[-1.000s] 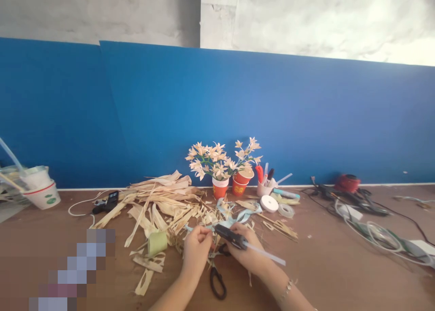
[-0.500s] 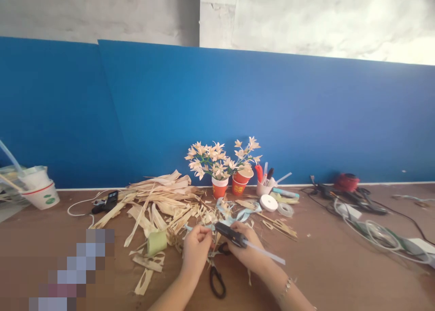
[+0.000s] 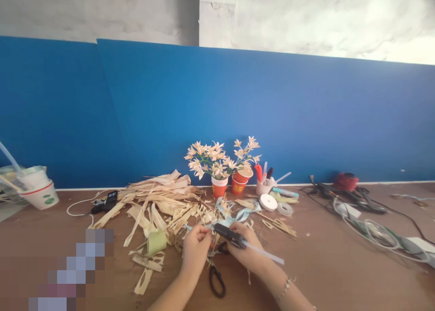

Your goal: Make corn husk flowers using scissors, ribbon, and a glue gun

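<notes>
In the head view, a black glue gun (image 3: 230, 235) is grasped in the right hand (image 3: 242, 246). Its nozzle end is pointed towards the left hand (image 3: 197, 245), and a pale glue stick (image 3: 265, 253) is seen jutting from its rear. A bracelet (image 3: 285, 287) is worn on the right wrist. The fingers of the left hand are closed in a pinch just beside the nozzle end; whether anything is gripped between them cannot be told, as the spot is too small and partly hidden.

Black-handled scissors (image 3: 217, 281) are laid on the brown table (image 3: 326, 261) between the forearms, partly covered by the right hand. Blue ribbon (image 3: 247, 213) is strewn beyond the hands. To the left, dry husks (image 3: 163, 188) are heaped, with a green roll (image 3: 157, 243) placed at their near side.

Behind the hands, pale flowers (image 3: 212, 153) are stood in red cups (image 3: 219, 189), near the blue panel (image 3: 217, 102). Pens are held in a white cup (image 3: 262, 189) to their right; near it are set a white roll (image 3: 268, 202), a clear tape roll (image 3: 284, 209) and a teal marker (image 3: 285, 192). At the far left, a black device (image 3: 110, 201) and white tubs (image 3: 44, 198) are seen. At the right, cables (image 3: 380, 238) are tangled near a red object (image 3: 346, 182). The lower left corner is hidden by blurred blocks.
</notes>
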`<move>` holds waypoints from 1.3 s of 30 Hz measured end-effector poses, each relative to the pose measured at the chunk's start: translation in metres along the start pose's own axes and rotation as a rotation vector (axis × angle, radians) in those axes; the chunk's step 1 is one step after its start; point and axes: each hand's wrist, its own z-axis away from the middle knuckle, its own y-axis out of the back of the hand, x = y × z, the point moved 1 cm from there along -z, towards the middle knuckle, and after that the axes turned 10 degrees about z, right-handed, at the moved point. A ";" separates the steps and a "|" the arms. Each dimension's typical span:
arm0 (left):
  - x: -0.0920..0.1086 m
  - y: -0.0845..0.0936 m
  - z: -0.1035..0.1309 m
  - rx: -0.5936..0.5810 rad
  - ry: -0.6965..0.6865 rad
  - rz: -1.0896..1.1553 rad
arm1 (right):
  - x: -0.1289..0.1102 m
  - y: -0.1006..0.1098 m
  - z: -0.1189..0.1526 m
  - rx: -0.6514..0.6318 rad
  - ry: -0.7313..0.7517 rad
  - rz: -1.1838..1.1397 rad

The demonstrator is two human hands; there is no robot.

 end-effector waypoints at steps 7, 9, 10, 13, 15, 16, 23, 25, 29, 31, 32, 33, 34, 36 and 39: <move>0.001 -0.001 0.001 0.003 0.004 0.009 | 0.001 -0.001 0.000 -0.022 0.005 0.008; 0.002 -0.001 0.001 0.000 0.004 0.009 | 0.002 -0.001 0.001 -0.020 -0.010 0.000; 0.002 -0.001 0.001 0.000 0.007 0.008 | 0.002 -0.001 0.001 -0.010 -0.018 -0.004; 0.000 0.000 0.000 0.007 0.019 0.008 | 0.002 0.000 0.001 0.000 -0.003 0.002; 0.000 0.000 0.000 0.009 0.023 0.008 | 0.001 -0.001 0.001 -0.016 0.021 0.012; -0.001 0.000 0.000 0.009 0.024 0.007 | 0.001 -0.001 0.001 -0.022 0.023 0.015; 0.000 0.000 0.000 0.004 0.004 0.002 | 0.001 -0.001 0.001 -0.004 -0.014 0.005; -0.001 0.000 0.000 0.005 0.004 0.005 | 0.000 -0.001 0.001 -0.026 0.016 0.016; -0.001 0.001 -0.001 -0.004 -0.003 -0.011 | 0.000 0.000 0.000 -0.015 0.013 0.014; -0.001 0.001 -0.001 -0.008 -0.009 -0.014 | 0.001 0.001 0.000 0.006 0.019 0.009; -0.001 0.001 -0.001 -0.009 -0.010 -0.013 | 0.000 0.002 0.000 0.009 0.029 0.008; -0.001 0.001 -0.002 -0.010 -0.011 -0.011 | 0.000 0.003 0.001 0.006 0.040 0.010; -0.001 0.001 -0.002 -0.010 -0.012 -0.011 | 0.000 0.003 0.001 0.002 0.050 0.012; -0.001 0.001 -0.002 -0.011 -0.015 -0.019 | -0.001 0.005 0.002 -0.014 0.075 0.013; -0.001 0.001 -0.001 -0.026 -0.024 -0.052 | -0.003 0.005 0.003 -0.021 0.111 -0.042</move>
